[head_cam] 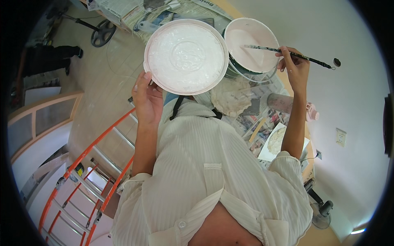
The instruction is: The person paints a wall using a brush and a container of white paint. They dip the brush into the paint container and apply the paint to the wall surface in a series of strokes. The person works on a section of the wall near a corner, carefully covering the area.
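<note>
My left hand (148, 100) grips the lower left rim of a round white bucket lid (187, 57), its paint-wet inner face turned up towards me. Right beside the lid stands a paint bucket (252, 46) with pale pinkish-white paint inside and a wire handle hanging at its front. In my right hand (294, 66) is a long dark, paint-flecked brush (301, 57). The brush's whitish tip points left, over the bucket's opening; whether it touches the paint I cannot tell.
Newspaper (243, 126) covers the bench under the bucket. On it lie a crumpled pale cloth or sheet (231, 97), a pink-capped bottle (283, 103) and a white card (271, 143) with a textured patch. An orange ladder (92, 147) stands at left, near another person's legs (52, 60).
</note>
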Available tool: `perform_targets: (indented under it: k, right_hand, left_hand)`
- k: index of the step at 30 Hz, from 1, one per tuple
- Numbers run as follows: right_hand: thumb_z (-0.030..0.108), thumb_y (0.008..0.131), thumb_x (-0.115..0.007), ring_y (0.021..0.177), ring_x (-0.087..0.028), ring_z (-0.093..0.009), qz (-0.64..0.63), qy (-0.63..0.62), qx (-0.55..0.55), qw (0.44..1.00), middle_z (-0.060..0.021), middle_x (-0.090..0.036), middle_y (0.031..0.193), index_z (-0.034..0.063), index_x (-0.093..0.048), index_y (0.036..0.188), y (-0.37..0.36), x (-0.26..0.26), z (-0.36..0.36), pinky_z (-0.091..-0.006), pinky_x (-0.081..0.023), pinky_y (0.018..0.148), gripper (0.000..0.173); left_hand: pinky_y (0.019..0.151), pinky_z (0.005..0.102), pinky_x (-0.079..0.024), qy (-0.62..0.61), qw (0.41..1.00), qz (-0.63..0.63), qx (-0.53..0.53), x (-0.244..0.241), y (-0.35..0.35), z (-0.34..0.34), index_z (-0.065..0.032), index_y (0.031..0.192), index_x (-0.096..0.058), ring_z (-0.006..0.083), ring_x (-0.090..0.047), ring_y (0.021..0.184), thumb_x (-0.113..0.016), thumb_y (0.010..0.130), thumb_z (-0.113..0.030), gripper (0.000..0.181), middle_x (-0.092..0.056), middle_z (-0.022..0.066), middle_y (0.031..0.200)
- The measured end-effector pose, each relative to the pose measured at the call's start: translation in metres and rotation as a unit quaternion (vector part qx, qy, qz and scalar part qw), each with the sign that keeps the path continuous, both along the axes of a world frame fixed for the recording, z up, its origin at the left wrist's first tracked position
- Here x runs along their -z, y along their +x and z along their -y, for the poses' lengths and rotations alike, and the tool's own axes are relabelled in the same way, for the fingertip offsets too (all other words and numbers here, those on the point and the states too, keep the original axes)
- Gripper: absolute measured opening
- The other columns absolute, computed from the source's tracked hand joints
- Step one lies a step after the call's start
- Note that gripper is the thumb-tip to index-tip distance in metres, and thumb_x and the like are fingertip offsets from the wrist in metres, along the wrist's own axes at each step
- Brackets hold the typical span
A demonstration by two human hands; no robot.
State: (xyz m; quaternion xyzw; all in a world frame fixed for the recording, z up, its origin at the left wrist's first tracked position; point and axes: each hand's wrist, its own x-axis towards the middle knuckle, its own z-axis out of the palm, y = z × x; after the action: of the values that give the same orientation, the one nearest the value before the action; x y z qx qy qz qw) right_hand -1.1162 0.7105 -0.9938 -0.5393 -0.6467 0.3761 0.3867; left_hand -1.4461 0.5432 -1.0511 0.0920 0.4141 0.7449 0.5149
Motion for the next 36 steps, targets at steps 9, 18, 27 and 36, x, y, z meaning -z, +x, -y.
perform_targets:
  k: [9, 18, 27, 36]
  right_hand:
    - [0.017, 0.091, -0.063, 0.05, -0.054, -0.01, -0.004, -0.027, -0.018, 0.999, -0.0112, -0.069, 0.077, -0.0068, -0.067, 0.09, 0.006, 0.013, -0.009, -0.0223, -0.041, 0.045, 0.024]
    - [0.013, 0.091, -0.061, 0.046, -0.047, -0.008, -0.172, -0.055, 0.02, 0.983, -0.0118, -0.068, 0.075, -0.0065, -0.067, 0.092, 0.024, -0.008, -0.013, -0.0207, -0.035, 0.043, 0.021]
    - [0.012, 0.09, -0.063, 0.045, -0.051, -0.009, -0.13, -0.012, -0.095, 0.987, -0.0124, -0.068, 0.075, -0.0058, -0.068, 0.092, -0.032, -0.059, 0.041, -0.0206, -0.038, 0.04, 0.018]
    - [0.007, 0.089, -0.063, 0.048, -0.057, -0.012, -0.098, 0.073, -0.11, 0.986, -0.0166, -0.068, 0.077, -0.0073, -0.067, 0.092, -0.033, -0.072, 0.059, -0.0221, -0.044, 0.042, 0.015]
  left_hand:
    - [0.085, 0.027, -0.048, -0.003, 1.0, -0.003, -0.001, 0.002, 0.003, 0.003, 0.0009, 0.109, -0.059, 0.0126, -0.058, 0.097, -0.06, 0.089, -0.018, 0.027, -0.062, 0.0056, 0.107]
    - [0.081, 0.027, -0.05, 0.003, 1.0, -0.002, -0.001, 0.0, 0.008, 0.0, 0.0024, 0.112, -0.058, 0.0131, -0.06, 0.094, -0.061, 0.089, -0.018, 0.03, -0.063, 0.007, 0.107]
    - [0.081, 0.0263, -0.05, 0.023, 0.999, 0.002, 0.03, -0.007, 0.017, -0.005, 0.0034, 0.114, -0.058, 0.0124, -0.061, 0.092, -0.06, 0.09, -0.019, 0.033, -0.064, 0.0075, 0.106]
    - [0.082, 0.0264, -0.05, 0.029, 0.999, 0.005, 0.04, -0.01, 0.012, -0.005, 0.0037, 0.112, -0.059, 0.012, -0.061, 0.093, -0.06, 0.09, -0.02, 0.032, -0.064, 0.0072, 0.106]
